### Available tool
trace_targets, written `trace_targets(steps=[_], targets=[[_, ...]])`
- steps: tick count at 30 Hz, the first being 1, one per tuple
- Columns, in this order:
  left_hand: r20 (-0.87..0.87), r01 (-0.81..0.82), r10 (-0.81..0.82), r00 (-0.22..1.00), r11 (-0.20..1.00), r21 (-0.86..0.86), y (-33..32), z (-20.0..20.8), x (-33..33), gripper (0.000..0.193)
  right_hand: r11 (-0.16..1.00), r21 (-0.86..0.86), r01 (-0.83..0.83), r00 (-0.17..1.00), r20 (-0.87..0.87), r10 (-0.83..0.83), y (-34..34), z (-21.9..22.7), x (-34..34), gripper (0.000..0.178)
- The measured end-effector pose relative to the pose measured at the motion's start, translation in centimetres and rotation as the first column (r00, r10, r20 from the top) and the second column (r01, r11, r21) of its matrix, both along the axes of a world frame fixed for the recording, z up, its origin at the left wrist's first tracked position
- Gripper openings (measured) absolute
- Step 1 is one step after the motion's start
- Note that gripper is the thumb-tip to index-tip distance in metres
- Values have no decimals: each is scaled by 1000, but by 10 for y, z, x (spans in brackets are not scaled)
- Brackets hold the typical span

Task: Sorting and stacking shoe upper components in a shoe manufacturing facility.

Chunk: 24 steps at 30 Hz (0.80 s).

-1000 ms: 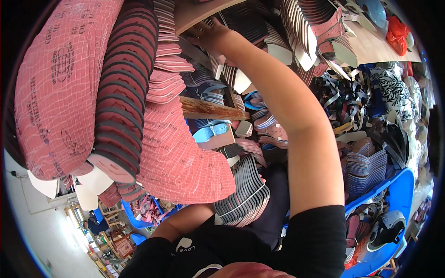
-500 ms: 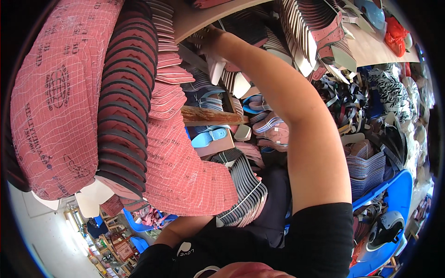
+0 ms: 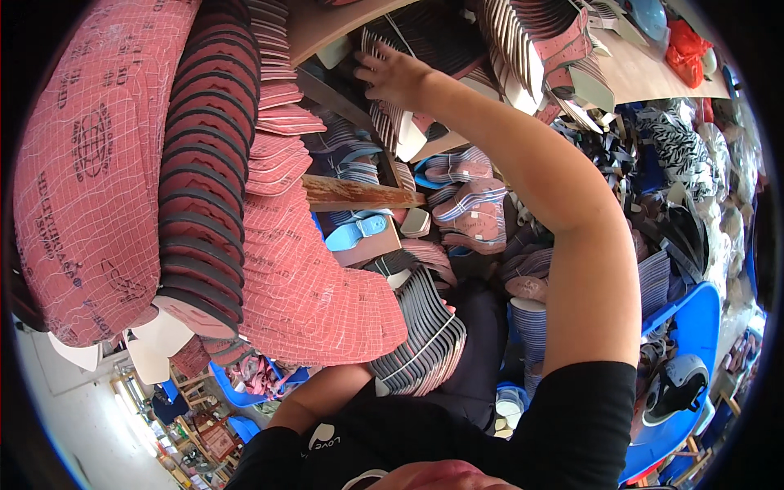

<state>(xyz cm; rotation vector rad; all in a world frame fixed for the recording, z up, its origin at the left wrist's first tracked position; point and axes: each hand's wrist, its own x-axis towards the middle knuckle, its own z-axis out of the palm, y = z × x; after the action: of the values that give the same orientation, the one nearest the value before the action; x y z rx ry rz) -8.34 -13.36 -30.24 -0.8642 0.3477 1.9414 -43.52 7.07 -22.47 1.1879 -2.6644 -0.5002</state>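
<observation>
My right hand (image 3: pixel 394 77) reaches up at the top, fingers spread at the edge of a stack of pale-edged shoe insoles (image 3: pixel 408 135); whether the fingertips touch it I cannot tell. My left forearm (image 3: pixel 322 398) runs behind a large stack of red, white-gridded insole boards (image 3: pixel 318 302), so my left hand is nearly all hidden. A small bit that may be a fingertip shows beside a string-tied bundle of dark insoles (image 3: pixel 420 339) in front of my body. Left of the red boards stands a tall column of red insoles with black edges (image 3: pixel 204 175).
A wooden bar (image 3: pixel 359 194) crosses the middle, with a light blue insole (image 3: pixel 356 233) below it. More insole stacks (image 3: pixel 514 57) stand on a board at the top right. A blue basket (image 3: pixel 706 327) with a grey helmet (image 3: pixel 678 388) is at the lower right.
My right hand has come out from beside the board's edge, and its fingers are now spread. My right elbow has swung to the right. The view has shifted slightly.
</observation>
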Motion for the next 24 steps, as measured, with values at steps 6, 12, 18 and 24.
trace_targets(steps=[6, 12, 18, 24], targets=[[101, -10, 3, 995, 998, 67, -9, 12, 16, 55, 991, 129, -46, 995, 96, 34, -7, 13, -19, 34], [194, -37, 10, 981, 990, 136, -14, 23, 32, 55, 995, 98, -28, 996, 81, 20, -11, 18, -7, 29], [263, -82, 29, 964, 978, 191, -17, 37, 38, 55, 1000, -11, -1, 1000, -16, 1, -11, 17, 9, 25], [300, -140, 63, 952, 960, 243, -16, 44, 30, 55, 994, -104, 10, 999, 43, -5, -10, 4, 5, 41]])
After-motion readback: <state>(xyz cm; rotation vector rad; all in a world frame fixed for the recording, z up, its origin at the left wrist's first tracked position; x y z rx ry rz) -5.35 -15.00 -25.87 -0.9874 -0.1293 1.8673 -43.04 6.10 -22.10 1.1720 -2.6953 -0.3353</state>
